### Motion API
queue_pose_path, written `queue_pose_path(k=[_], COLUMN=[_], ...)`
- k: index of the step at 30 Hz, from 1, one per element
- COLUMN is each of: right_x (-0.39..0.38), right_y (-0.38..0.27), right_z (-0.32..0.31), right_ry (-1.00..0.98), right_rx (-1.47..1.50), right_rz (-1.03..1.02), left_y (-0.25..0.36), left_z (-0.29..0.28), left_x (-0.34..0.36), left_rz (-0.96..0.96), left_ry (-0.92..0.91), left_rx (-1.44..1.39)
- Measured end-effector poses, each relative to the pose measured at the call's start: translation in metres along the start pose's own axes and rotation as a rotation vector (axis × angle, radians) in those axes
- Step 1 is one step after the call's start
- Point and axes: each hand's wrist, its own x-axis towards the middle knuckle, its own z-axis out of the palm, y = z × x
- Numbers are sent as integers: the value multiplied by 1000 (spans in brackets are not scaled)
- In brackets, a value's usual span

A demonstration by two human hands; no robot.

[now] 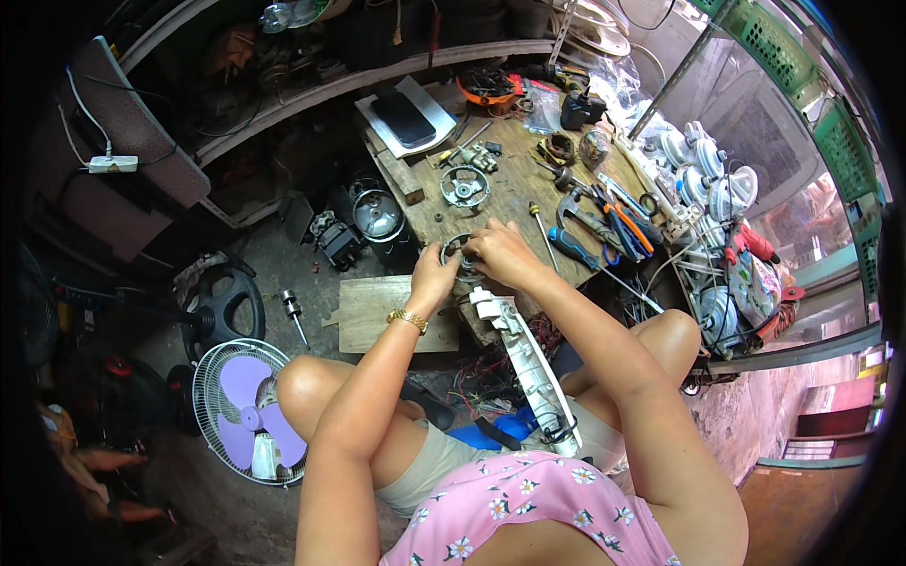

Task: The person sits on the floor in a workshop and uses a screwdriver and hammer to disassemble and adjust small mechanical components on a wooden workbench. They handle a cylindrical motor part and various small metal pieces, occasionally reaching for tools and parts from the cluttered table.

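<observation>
At the near edge of the wooden workbench (425,203), both my hands close round a round, ring-like metal motor part (457,247). My left hand (433,276) grips its left side, with a gold watch on that wrist. From the right, my right hand (500,253) has its fingers bent over the part's rim. The fingers hide much of it. Just beyond lies a silver motor end cover (464,188). A long white plastic fan-stand housing (527,363) rests between my legs, its upper end just below my hands.
Pliers (630,226), a hammer (583,215) and a screwdriver (543,231) lie on the right of the bench. A phone (404,115) sits at the back left. A purple-bladed fan (249,415) stands on the floor at left. White fan parts (708,174) crowd the right.
</observation>
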Motion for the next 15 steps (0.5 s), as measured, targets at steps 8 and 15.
queue_pose_path(k=[8, 15], right_x=[1, 6], right_y=[0, 16], right_z=[3, 16], right_ry=[-22, -76], right_rx=[-39, 40], right_rz=[15, -3], left_y=[-15, -11], left_z=[7, 1], left_x=[5, 13], left_rz=[46, -148], left_ry=[26, -137], left_rx=[4, 22])
